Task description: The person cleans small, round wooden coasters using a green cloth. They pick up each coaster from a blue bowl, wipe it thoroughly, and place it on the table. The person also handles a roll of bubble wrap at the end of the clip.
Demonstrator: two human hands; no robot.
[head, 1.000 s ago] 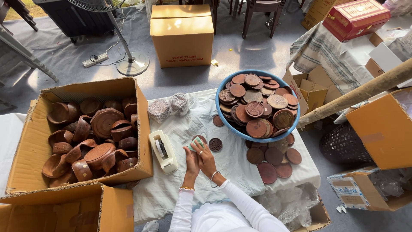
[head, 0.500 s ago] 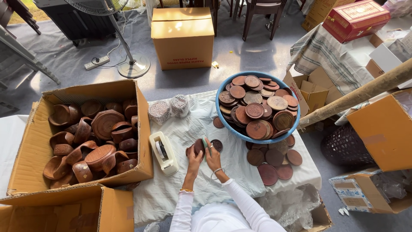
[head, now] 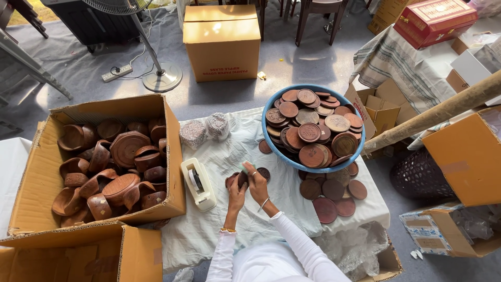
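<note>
Your left hand [head: 236,194] holds a brown wooden disc [head: 233,180] above the middle of the white-clothed tabletop [head: 229,230], your right hand [head: 257,183] touching it. A blue bowl of discs [head: 312,128] sits at the far right edge, a tape dispenser [head: 198,183] just left.

Low table [head: 365,209] draped in white cloth [head: 209,235]. On cloth: blue bowl [head: 271,149] heaped with brown wooden discs, loose discs [head: 334,196] spread just beside and below it, white tape dispenser [head: 198,184] near left edge, two wrapped bundles [head: 204,130] at far side.
</note>
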